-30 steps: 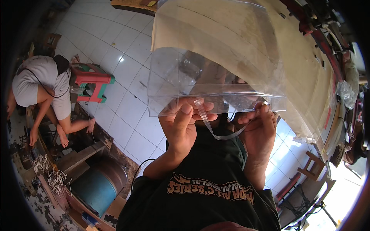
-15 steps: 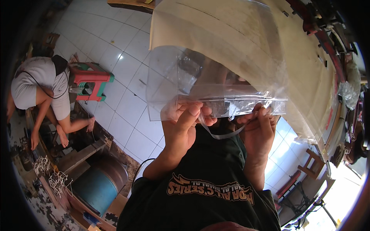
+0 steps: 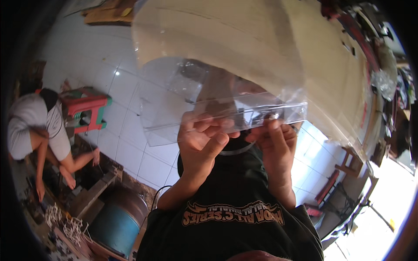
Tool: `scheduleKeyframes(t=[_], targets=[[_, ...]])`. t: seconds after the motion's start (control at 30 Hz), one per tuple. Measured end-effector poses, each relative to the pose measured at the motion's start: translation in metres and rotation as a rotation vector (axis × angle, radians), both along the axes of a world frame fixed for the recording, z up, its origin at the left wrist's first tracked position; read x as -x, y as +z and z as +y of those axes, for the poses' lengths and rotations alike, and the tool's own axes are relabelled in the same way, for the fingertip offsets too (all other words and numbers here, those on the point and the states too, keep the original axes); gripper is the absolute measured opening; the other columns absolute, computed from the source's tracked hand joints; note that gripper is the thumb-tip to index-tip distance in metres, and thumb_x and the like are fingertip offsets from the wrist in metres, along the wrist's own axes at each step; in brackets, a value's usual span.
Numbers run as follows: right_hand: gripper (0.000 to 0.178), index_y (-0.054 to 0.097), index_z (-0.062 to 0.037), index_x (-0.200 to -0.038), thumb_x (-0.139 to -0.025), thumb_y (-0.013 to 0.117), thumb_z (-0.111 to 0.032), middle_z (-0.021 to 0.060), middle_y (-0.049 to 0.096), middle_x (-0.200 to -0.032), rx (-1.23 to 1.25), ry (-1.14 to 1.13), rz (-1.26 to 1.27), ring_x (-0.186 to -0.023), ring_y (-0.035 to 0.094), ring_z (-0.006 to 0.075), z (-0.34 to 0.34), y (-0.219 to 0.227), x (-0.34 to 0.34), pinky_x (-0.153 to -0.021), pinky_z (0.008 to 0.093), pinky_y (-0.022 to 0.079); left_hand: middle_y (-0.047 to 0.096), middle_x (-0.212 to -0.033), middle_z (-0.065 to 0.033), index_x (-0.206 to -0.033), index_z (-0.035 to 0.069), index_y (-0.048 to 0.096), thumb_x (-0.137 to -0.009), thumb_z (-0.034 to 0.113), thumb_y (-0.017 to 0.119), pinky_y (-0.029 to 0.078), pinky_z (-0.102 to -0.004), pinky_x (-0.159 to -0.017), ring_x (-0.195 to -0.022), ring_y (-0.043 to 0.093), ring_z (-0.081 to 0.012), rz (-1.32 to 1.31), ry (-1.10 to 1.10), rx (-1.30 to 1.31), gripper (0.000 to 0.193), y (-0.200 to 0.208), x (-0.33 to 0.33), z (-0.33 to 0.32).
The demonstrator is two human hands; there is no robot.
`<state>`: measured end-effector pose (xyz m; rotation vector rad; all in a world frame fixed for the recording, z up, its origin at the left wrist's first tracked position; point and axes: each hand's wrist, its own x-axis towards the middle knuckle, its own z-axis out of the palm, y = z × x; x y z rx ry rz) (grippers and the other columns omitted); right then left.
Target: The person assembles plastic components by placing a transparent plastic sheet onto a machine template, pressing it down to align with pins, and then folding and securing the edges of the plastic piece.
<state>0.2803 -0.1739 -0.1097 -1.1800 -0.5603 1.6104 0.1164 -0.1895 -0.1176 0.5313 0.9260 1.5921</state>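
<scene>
A clear plastic sheet (image 3: 163, 128) with a folded, shiny lower edge spans both my hands. My left hand (image 3: 198, 145) has its fingers curled behind that edge, seen through the plastic, with the thumb in front just below it. At the edge's right part, my right hand (image 3: 278, 141) pinches the fold between thumb and fingers. A narrow pale flat strip (image 3: 239, 152) hangs in a shallow loop between the hands; its ends are hidden by my fingers. Beyond the sheet, a broad tan covering (image 3: 335, 82) lies on the work surface.
Someone kneels at the left (image 3: 30, 117), one arm reaching down. Near them are a red and green plastic stool (image 3: 89, 104), a blue drum (image 3: 115, 222) and tangled white cords (image 3: 72, 228). A wooden frame (image 3: 350, 163) stands on the tiled floor at the right; crumpled plastic (image 3: 384, 85) hangs farther up.
The sheet has shifted left and its edge now slopes down toward the left. My left thumb has moved lower, off the edge. The strip's loop has become shallower and less visible.
</scene>
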Motion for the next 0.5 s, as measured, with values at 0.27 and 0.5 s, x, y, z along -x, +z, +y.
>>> scheduleKeyframes(t=[0.27,0.5], targets=[[0.019,0.065,0.0043,-0.092,-0.098,0.06,-0.013,0.012,0.071,-0.079,-0.066,0.027,-0.165,-0.071,0.068,0.0151,-0.006,0.012,-0.007,-0.069,0.0273,0.056,0.066,-0.095,-0.012,-0.113,0.007,0.042,-0.087,-0.003,0.067,0.061,-0.0364,-0.074,-0.08,0.069,-0.0222,0.016,0.074,0.219,0.038,0.009,-0.027,0.006],[0.018,0.066,0.004,-0.089,-0.097,0.061,-0.012,0.0096,0.069,-0.074,-0.093,0.0,-0.119,-0.067,0.067,0.0139,-0.008,0.015,-0.006,-0.066,0.0261,0.056,0.066,-0.098,-0.0183,-0.111,0.003,0.042,-0.083,-0.01,0.068,0.064,-0.0373,-0.07,-0.079,0.07,-0.0232,-0.008,0.153,0.15,0.04,0.001,-0.03,0.003]])
